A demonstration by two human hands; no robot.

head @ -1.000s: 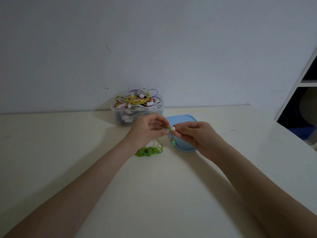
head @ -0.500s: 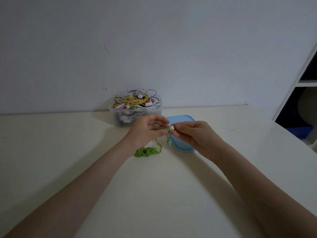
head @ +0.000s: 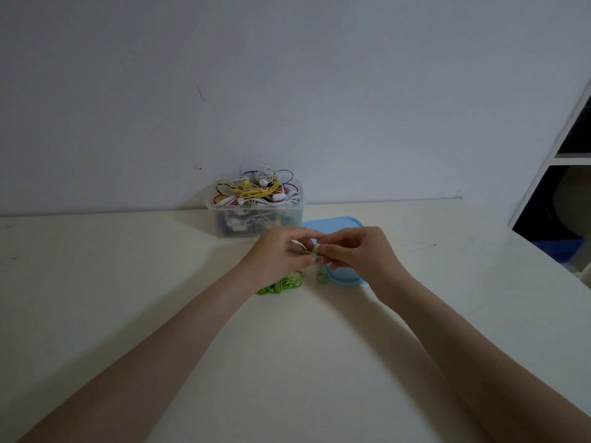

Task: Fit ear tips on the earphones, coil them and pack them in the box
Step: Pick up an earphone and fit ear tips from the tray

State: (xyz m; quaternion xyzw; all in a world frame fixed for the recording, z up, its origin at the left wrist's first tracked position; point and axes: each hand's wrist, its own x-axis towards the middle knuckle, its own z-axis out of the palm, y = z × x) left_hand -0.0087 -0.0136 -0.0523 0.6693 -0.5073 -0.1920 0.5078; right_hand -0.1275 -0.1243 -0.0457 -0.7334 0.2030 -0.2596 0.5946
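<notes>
**Fitting an ear tip on the green earphone**

The step in hand seems to be the first one: fitting a tip. The left hand (head: 281, 254) and the right hand (head: 355, 251) are together above the pale cream table (head: 128, 282), fingertips almost touching. The left hand pinches the thin green earphone wire near its earbud, and the right hand pinches a small white ear tip (head: 316, 249) against it. Whether the tip is already seated I cannot tell; it is too small.

The rest of the green earphone cable (head: 281, 286) lies in a loose bundle on the table under the left wrist, and a second earbud (head: 320, 278) hangs just beside the flat light-blue plastic lid (head: 339, 223). The clear plastic box (head: 256, 219), heaped with tangled earphones of many colours, stands behind the hands near the wall.

The next move, I think, needs a firm push with a small twist, holding the earbud steady. After this the hanging earbud may need its tip.

No brand, label or writing can be read anywhere.
</notes>
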